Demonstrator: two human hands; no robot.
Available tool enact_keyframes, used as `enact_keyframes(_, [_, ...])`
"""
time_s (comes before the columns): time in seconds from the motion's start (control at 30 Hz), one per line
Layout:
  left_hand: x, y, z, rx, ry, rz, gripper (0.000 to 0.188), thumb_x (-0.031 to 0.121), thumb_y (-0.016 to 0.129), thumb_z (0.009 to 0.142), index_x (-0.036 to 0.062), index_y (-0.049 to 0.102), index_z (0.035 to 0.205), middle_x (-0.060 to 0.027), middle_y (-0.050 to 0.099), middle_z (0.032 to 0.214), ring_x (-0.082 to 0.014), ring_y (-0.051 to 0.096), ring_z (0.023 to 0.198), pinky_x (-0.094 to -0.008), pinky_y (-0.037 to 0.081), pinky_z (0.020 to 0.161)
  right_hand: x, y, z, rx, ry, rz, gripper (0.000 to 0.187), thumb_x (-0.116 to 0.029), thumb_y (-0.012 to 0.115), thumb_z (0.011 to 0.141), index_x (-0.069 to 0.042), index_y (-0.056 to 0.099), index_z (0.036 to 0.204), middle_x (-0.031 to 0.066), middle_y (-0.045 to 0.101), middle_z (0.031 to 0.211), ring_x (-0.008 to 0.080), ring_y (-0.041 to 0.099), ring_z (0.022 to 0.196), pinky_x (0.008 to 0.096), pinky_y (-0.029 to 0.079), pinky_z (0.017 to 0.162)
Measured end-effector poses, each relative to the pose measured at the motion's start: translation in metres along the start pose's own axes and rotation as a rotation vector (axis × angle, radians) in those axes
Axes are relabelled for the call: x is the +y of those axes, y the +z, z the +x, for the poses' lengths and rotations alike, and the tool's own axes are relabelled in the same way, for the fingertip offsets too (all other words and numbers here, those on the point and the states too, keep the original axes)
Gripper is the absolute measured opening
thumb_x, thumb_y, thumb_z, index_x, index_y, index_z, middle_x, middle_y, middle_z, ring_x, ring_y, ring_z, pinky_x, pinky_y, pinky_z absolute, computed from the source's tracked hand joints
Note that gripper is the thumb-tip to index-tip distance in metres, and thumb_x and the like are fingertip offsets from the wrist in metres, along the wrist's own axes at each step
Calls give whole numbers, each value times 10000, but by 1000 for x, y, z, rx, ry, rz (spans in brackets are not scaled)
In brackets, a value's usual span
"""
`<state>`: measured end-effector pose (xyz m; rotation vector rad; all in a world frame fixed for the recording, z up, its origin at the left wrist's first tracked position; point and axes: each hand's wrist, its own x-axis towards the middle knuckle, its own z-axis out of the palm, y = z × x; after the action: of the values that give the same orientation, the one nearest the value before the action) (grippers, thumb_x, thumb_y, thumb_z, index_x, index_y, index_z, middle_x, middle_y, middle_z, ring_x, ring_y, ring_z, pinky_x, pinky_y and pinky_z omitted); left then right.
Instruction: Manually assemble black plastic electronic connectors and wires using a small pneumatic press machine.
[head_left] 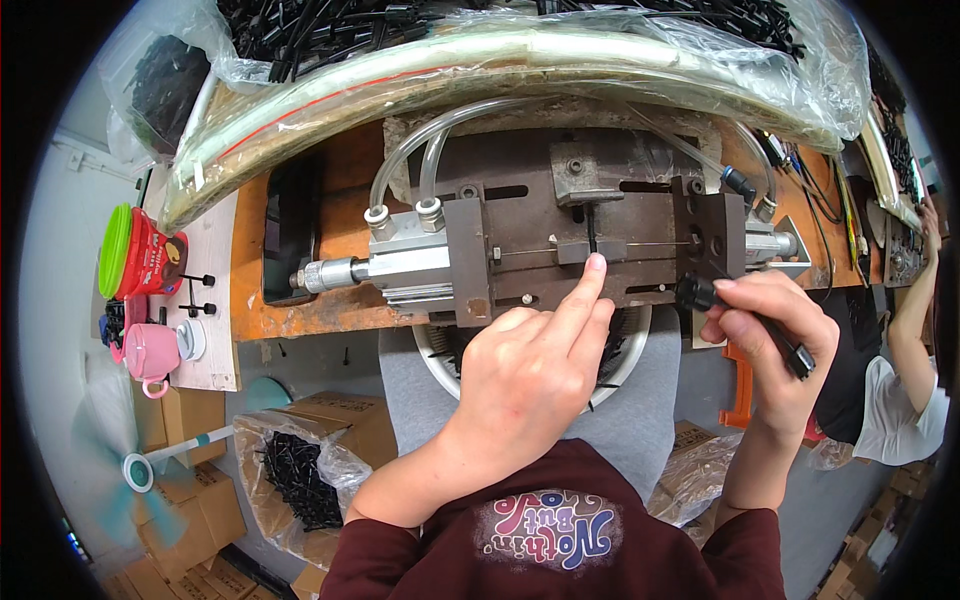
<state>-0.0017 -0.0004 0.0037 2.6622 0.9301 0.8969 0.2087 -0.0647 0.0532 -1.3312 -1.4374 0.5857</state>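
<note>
My left hand (530, 370) reaches up to the middle of a dark metal fixture (525, 222), index and middle fingers stretched out and the rest curled. Its index fingertip touches the near end of a thin black plastic rod (591, 225), which lies in a small metal block (612, 250) at the fixture's centre. To the right, my right hand (785, 335) is closed round black plastic rods with round capped ends (697, 293), held off the fixture's near right side; how many it holds is hard to tell. Silver pneumatic cylinders (412, 262) flank the fixture, fed by clear hoses (398, 150).
Plastic-lined heaps of black rods (330, 35) stand behind the fixture. A phone (290, 225) lies left of it; a pink mug (150, 352) and red bag (150, 250) stand farther left. A white tub (432, 350) sits at my lap. Another person's arm (910, 310) shows far right.
</note>
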Motion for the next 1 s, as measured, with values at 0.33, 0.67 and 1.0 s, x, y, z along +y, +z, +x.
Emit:
enact_keyframes(0.33, [1, -34, -3, -109, -294, -1103, 454, -72, 790, 739, -37, 711, 1185, -173, 727, 1067, -191, 728, 826, -280, 593, 740, 6, 10, 1, -226, -297, -177, 267, 3, 800, 687, -6, 783, 953, 144, 756, 892, 249, 741, 784, 306, 576, 659])
enact_keyframes(0.67, [0, -3, -12, 144, -47, -252, 292, 49, 851, 684, 22, 729, 948, -146, 721, 1152, -208, 719, 820, -307, 568, 647, 20, 1, -5, 36, -259, -54, 791, -375, 923, 660, 94, 640, 1231, 273, 647, 1249, 362, 671, 1141, 433, 511, 1007])
enact_keyframes(1.0, [0, 8, 5, 101, 44, 17, 155, 45, 714, 786, -24, 725, 924, -160, 717, 1191, -91, 571, 532, -237, 442, 516, 25, 14, -18, -26, -255, 218, 723, -144, 904, 708, 52, 488, 1266, 338, 559, 1330, 443, 626, 1195, 476, 511, 1015])
